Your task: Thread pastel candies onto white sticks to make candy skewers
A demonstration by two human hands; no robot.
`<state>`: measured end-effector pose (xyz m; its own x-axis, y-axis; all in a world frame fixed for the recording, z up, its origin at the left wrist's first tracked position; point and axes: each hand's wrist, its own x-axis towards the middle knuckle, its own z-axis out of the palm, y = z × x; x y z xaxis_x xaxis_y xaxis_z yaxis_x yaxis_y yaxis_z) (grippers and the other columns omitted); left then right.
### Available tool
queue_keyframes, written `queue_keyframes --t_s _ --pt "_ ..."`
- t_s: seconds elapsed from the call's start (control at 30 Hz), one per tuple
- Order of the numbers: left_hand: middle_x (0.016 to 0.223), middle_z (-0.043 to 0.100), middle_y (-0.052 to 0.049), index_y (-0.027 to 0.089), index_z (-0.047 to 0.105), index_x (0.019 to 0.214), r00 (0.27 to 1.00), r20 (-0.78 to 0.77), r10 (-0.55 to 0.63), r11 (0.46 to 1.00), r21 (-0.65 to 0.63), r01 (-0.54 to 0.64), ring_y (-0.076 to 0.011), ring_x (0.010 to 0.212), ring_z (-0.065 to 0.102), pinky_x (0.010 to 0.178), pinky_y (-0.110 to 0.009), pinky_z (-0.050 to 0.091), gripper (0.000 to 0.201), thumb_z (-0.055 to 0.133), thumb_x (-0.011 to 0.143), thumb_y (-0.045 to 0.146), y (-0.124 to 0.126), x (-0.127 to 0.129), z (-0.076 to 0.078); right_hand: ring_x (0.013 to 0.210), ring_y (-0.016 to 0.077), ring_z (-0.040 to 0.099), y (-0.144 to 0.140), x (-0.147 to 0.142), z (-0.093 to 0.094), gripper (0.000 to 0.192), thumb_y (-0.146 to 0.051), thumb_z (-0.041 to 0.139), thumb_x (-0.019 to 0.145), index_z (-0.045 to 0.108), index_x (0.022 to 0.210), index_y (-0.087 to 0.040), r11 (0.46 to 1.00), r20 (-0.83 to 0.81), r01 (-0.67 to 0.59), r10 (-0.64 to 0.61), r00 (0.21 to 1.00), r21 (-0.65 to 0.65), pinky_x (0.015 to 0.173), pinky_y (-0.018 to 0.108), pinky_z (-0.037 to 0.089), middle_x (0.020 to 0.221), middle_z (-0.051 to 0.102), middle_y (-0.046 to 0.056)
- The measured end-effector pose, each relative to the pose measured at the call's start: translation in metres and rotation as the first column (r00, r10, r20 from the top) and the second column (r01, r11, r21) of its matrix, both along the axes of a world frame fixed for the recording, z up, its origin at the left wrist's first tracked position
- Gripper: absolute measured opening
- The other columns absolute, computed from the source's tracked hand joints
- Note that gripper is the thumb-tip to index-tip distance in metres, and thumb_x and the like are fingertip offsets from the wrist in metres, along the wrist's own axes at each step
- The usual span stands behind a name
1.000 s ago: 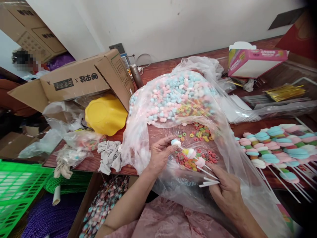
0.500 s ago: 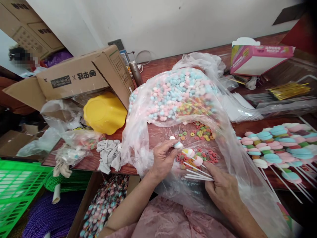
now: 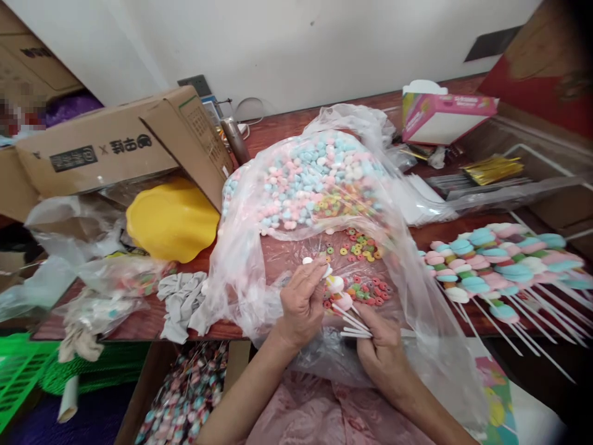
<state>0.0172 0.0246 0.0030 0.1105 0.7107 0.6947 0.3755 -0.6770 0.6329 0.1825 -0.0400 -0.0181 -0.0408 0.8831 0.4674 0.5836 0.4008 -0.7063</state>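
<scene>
Held sticks [image 3: 356, 333] smooth, matt; table [image 3: 266, 139] glossy wood; sheeting [image 3: 428, 330] shiny plastic (well crinkled); rag [image 3: 178, 303] matt cloth.

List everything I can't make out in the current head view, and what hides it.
In the head view:
Pinched marshmallow: partly covered by the left hand.
White sticks: lower ends hidden by the right hand.
Pink box: small print too blurred to read.
Green plastic basket: cut off by the left edge.
Tan carton: inside largely blocked by the yellow scalloped piece.
</scene>
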Motion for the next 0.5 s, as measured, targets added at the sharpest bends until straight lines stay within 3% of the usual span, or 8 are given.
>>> queue_keyframes --t_s 0.17,0.27,0.37,0.5 --pt "0.128 0.072 -0.010 0.024 0.067 0.130 0.999 -0.049 -0.016 1.000 0.006 0.016 -0.0226 0.117 0.070 0.106 -0.042 0.055 0.040 0.058 0.093 0.011 -0.004 0.005 -0.008 0.058 0.0151 0.065 0.004 0.005 0.002 0.040 -0.004 0.041 0.073 0.070 0.095 -0.020 0.993 -0.034 0.118 -0.118 0.992 0.001 0.057 0.023 0.050 0.070 0.070 -0.001" --pt "0.121 0.076 -0.008 0.023 0.074 0.120 0.994 0.101 -0.029 0.982 -0.184 0.047 -0.0230 0.112 0.072 0.103 -0.039 0.057 0.028 0.060 0.095 0.023 -0.004 0.012 -0.008 0.060 0.0146 0.066 0.003 0.009 0.001 0.040 -0.002 0.040 0.072 0.068 0.093 -0.020 0.998 -0.045 0.065 -0.066 0.997 -0.026 0.059 0.022 0.050 0.072 0.071 0.000" --pt "0.117 0.077 -0.008 0.022 0.075 0.119 0.954 0.294 0.059 0.894 -0.440 0.080 -0.0239 0.106 0.074 0.096 -0.037 0.061 0.031 0.061 0.096 0.037 -0.004 0.018 -0.007 0.064 0.0152 0.068 0.002 0.017 0.001 0.040 -0.003 0.041 0.076 0.068 0.100 -0.020 0.997 -0.025 0.074 -0.074 0.997 0.002 0.062 0.023 0.052 0.077 0.073 0.000" --pt "0.114 0.078 -0.009 0.020 0.077 0.115 0.952 0.297 0.066 0.836 -0.538 0.110 -0.0250 0.101 0.075 0.094 -0.038 0.061 0.037 0.064 0.092 0.046 -0.003 0.020 -0.009 0.076 0.0179 0.072 -0.001 0.028 0.001 0.047 -0.002 0.040 0.073 0.070 0.103 -0.020 0.994 0.055 0.105 -0.106 0.993 0.020 0.069 0.026 0.055 0.090 0.078 0.003"
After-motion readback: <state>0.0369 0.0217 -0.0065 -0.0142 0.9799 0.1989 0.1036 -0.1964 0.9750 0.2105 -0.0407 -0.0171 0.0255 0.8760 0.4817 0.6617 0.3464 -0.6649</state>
